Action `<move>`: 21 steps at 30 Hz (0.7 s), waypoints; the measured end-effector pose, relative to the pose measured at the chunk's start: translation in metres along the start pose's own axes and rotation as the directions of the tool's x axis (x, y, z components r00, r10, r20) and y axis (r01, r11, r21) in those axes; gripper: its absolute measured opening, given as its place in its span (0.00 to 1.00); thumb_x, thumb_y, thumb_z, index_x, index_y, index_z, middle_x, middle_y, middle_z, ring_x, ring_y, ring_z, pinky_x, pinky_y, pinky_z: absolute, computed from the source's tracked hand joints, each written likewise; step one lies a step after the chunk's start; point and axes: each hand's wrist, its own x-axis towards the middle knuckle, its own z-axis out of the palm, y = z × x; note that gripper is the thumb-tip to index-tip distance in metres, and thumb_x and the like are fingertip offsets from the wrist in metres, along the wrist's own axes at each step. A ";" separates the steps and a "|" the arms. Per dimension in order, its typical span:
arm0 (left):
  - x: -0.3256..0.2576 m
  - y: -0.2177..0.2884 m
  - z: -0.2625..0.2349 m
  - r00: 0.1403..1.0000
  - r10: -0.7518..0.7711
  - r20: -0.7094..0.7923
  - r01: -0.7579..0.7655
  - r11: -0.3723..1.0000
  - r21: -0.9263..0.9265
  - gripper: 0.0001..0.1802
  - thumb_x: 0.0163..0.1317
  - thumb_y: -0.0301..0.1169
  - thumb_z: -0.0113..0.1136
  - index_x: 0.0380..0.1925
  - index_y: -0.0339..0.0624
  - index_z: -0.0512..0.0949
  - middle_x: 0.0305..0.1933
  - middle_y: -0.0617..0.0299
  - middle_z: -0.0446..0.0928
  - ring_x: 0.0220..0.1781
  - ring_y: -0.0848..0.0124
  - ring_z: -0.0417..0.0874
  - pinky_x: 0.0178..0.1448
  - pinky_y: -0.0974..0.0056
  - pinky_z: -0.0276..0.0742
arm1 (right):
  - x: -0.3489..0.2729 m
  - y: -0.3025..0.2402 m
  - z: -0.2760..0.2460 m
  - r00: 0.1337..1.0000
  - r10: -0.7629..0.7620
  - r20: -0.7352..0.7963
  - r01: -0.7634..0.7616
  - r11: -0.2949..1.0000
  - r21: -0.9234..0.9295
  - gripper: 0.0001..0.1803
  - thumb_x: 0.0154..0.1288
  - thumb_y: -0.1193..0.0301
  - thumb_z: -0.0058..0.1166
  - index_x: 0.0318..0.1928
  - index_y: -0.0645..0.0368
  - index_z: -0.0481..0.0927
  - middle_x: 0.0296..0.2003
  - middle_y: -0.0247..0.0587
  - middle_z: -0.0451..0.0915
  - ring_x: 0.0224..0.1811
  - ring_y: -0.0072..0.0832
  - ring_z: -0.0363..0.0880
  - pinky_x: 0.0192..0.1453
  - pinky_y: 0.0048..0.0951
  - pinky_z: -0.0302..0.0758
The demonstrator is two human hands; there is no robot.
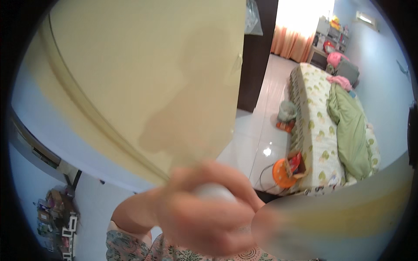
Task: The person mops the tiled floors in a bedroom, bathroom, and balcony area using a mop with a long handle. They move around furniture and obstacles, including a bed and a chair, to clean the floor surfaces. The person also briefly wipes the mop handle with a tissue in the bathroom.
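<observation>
My left hand point(204, 213), large and blurred by motion, is at the lower middle, close in front of me. Its bent forearm comes from the lower left, out of a patterned sleeve point(124, 243). The fingers curl round a smooth, whitish, rounded thing point(214, 192) whose kind I cannot make out. Behind the hand stands a pale yellow door point(143, 78) with a shadow across it. Beside the fingers, at the lower right, a blurred grey surface with a yellow band point(339, 222) comes very close. My right hand does not show.
Past the door's edge stands a dark brown panel point(257, 65). Along the right is a bed point(313, 126) with a green blanket point(348, 130). On the tiled floor point(252, 148) beside it are a grey bin point(287, 111) and an orange stool point(283, 176) bearing a box. Shelves point(69, 230) stand lower left.
</observation>
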 end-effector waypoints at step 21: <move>0.080 -0.232 0.306 0.921 -0.269 0.281 0.335 0.917 -0.218 0.08 0.40 0.19 0.60 0.24 0.43 0.77 0.40 0.58 0.61 0.34 0.66 0.70 0.36 0.68 0.68 | -0.157 0.211 -0.294 0.157 0.774 -0.613 0.874 0.181 0.451 0.06 0.58 0.76 0.43 0.34 0.61 0.74 0.17 0.27 0.60 0.17 0.15 0.55 0.20 0.16 0.53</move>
